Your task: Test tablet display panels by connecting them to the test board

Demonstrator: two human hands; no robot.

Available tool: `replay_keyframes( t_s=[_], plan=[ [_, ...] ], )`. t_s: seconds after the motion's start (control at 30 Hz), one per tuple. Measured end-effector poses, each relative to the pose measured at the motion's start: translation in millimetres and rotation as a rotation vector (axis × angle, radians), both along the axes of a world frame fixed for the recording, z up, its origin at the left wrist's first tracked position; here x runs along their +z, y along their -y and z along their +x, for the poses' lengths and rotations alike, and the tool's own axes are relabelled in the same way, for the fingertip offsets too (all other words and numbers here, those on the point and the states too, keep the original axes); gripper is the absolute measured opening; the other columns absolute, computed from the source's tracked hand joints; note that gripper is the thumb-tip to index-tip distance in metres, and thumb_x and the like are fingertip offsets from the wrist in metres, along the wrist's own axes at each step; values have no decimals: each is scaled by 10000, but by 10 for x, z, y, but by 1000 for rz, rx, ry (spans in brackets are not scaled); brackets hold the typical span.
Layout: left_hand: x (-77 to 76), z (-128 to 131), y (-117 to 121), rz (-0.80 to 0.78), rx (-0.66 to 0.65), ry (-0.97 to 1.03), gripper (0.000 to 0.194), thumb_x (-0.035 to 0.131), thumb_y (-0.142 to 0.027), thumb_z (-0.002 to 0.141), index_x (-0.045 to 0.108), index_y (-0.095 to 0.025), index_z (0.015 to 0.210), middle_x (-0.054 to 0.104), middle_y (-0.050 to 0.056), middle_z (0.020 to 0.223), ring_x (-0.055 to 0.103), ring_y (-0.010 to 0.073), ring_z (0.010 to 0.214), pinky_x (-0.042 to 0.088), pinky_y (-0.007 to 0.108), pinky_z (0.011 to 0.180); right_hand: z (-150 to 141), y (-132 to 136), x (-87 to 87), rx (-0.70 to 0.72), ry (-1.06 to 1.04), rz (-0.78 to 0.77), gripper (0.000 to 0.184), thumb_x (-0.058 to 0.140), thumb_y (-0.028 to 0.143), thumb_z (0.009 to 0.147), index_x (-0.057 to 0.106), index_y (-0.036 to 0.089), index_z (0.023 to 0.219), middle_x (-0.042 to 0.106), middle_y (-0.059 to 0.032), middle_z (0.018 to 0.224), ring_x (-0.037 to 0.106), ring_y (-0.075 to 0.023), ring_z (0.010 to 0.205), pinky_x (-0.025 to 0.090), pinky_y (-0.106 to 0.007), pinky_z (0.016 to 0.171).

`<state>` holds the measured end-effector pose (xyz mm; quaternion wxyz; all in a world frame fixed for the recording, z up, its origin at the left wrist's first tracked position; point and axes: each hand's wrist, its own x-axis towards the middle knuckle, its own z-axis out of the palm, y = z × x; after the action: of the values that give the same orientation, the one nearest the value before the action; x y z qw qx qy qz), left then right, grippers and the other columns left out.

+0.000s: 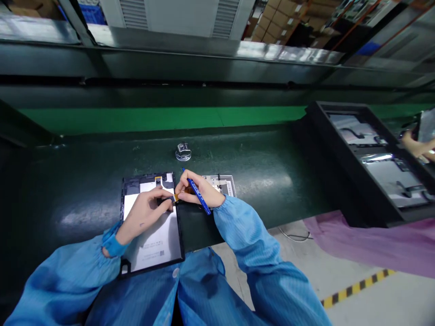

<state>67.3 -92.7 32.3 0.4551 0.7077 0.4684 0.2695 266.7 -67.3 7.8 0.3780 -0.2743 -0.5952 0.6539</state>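
A display panel (154,235) with a white back and black frame lies on the dark green bench at its front edge. My left hand (146,210) rests over it, thumb and fingers drawn together at a small orange flex cable (176,198) by the panel's right edge. From the other side, my right hand (200,190) reaches the same cable with its fingertips. A blue pen-shaped tool (199,194) lies slanted in that hand, its lower end near my wrist. Partly hidden behind the right hand is a flat piece with a pale, dark-lined border (230,183).
A small clear, shiny round object (183,152) stands beyond the panel. To the right, a black tray (340,181) holds devices in its compartments. Another person's hand (416,145) and pink sleeve (374,244) are beside it. A raised ledge (204,95) runs along the back.
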Motion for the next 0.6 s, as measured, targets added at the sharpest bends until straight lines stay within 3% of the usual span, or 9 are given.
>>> replay_keyframes(
  t_s=[0.1, 0.3, 0.47, 0.53, 0.6],
  plan=[
    [-19, 50, -26, -84, 15, 68, 152, 578, -250, 807, 655, -179, 696, 639, 17, 690, 570, 175, 707, 425, 293, 693, -22, 17, -14, 6, 17, 14, 483, 787, 426, 751, 356, 221, 823, 621, 21, 825, 602, -95, 711, 481, -240, 698],
    [-38, 20, -16, -171, -18, 137, 223, 575, -294, 841, 549, -183, 649, 543, -17, 638, 501, 141, 643, 378, 261, 615, -48, 18, -21, 1, 52, 62, 433, 760, 386, 784, 362, 218, 817, 631, 19, 814, 588, -92, 687, 458, -226, 666],
    [-43, 10, -29, -188, -36, 124, 262, 592, -348, 872, 562, -184, 670, 544, -13, 646, 497, 142, 637, 385, 260, 596, -73, 43, -29, 3, 51, 73, 444, 752, 416, 785, 354, 221, 811, 634, 12, 803, 594, -101, 706, 481, -244, 700],
    [-16, -84, -9, -149, -7, 94, 256, 578, -367, 894, 609, -187, 714, 594, 1, 684, 552, 157, 667, 436, 271, 635, -59, 38, -38, -29, 50, 92, 428, 720, 417, 812, 336, 228, 813, 639, 9, 803, 604, -107, 694, 502, -252, 689],
    [13, -254, 73, -19, -19, 65, 245, 523, -370, 933, 668, -203, 827, 686, 27, 826, 642, 192, 823, 489, 317, 830, -7, -18, -43, -173, 94, 173, 322, 630, 388, 879, 351, 231, 851, 659, -12, 845, 634, -128, 733, 536, -288, 731]
  ],
)
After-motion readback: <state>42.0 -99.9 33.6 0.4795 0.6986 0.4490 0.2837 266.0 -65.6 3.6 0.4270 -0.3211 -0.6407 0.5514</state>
